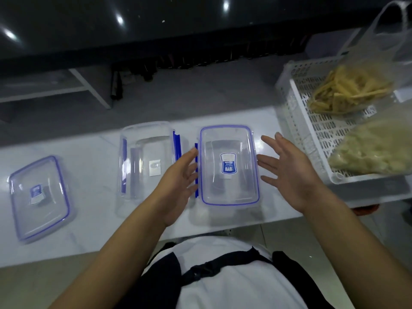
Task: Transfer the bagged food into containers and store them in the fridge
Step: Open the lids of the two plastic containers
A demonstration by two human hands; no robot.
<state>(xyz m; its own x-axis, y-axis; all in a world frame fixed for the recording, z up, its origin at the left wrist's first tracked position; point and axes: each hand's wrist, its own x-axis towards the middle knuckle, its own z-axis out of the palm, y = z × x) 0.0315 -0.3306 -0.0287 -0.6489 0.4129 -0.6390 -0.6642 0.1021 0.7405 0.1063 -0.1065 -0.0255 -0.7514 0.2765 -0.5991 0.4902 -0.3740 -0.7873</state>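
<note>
A clear lidded container point(229, 166) with a blue seal and a blue label stands on the white counter point(93, 230) in front of me. My left hand point(178, 186) is open at its left side, fingers by the blue clip. My right hand point(287, 170) is open just right of it, palm facing the container, apart from it. To the left stands an open clear container point(145, 166) with blue clips and no lid. Its lid point(39, 197) lies flat at the far left. Two clear bags of pale yellow food point(347, 92) point(374, 148) rest in the white basket at the right.
The white perforated basket point(298, 121) sits on the counter's right end. Loose handles of a plastic bag point(392, 30) rise above it. Behind the counter is a grey floor and a dark glossy surface point(111, 25). The counter's near edge runs right before my body.
</note>
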